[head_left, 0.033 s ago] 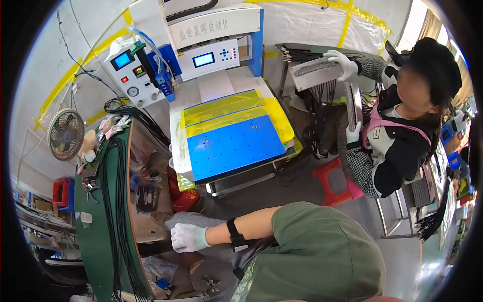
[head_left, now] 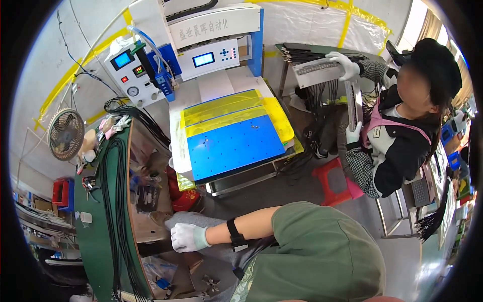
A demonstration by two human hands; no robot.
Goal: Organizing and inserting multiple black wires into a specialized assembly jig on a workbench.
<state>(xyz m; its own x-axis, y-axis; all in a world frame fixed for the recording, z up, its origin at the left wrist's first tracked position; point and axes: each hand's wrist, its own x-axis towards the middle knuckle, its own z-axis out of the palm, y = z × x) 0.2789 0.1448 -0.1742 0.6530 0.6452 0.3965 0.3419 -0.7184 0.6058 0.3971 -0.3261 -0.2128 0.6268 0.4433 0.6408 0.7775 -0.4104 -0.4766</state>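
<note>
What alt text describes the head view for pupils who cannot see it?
The wearer's gloved hand is curled by a grey trouser leg, near a machine with a blue plate partly under yellow film. At right, a co-worker holds a pale fixture in each hand; at left, black cables lie across a green table.

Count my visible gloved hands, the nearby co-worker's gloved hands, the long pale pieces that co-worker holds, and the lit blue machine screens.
Your gloved hand: 1
Co-worker's gloved hands: 2
Long pale pieces: 2
Lit blue screens: 2
Total: 7
</note>
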